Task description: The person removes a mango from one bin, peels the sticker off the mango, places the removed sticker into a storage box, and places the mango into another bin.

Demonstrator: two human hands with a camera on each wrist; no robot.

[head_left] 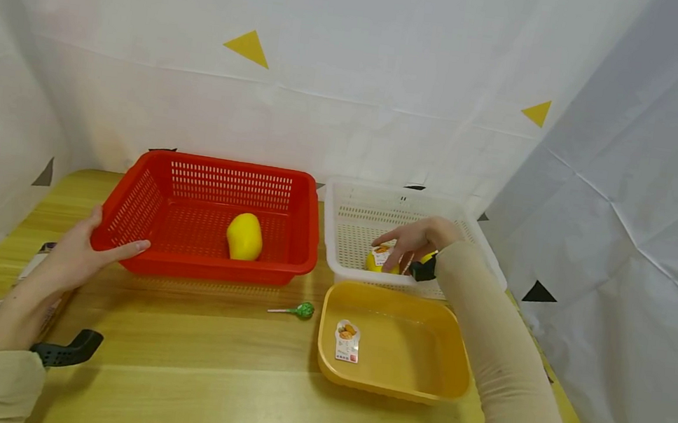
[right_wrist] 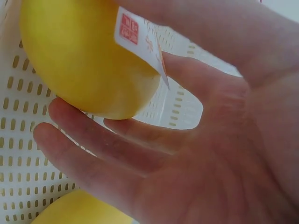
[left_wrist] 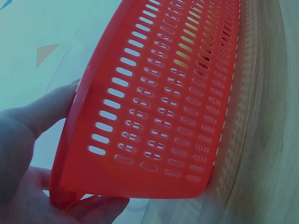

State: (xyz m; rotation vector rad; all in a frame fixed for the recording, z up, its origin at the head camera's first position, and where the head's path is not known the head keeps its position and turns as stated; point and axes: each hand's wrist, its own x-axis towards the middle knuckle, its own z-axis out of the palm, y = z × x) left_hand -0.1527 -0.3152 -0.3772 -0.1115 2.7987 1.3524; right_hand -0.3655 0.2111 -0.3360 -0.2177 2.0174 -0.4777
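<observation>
Head view: at the left of the tabletop [head_left: 198,378], the left hand [head_left: 76,253] grips the near-left corner of a red basket [head_left: 211,269], its thumb over the rim. A plain yellow fruit [head_left: 245,237] lies toward the right inside that basket. To the right, the right hand [head_left: 418,237] reaches into a white basket [head_left: 334,239], its grip curled round a labelled yellow fruit [head_left: 374,264]; the palm stands clear of it. Another yellow fruit [right_wrist: 81,211] lies beside this hand in the white basket. On the near side of the white basket sits an orange tray [head_left: 404,350] with a sticker [head_left: 347,341] inside at the left. A green lollipop [head_left: 304,310] lies left of the tray, its stick pointing left.
</observation>
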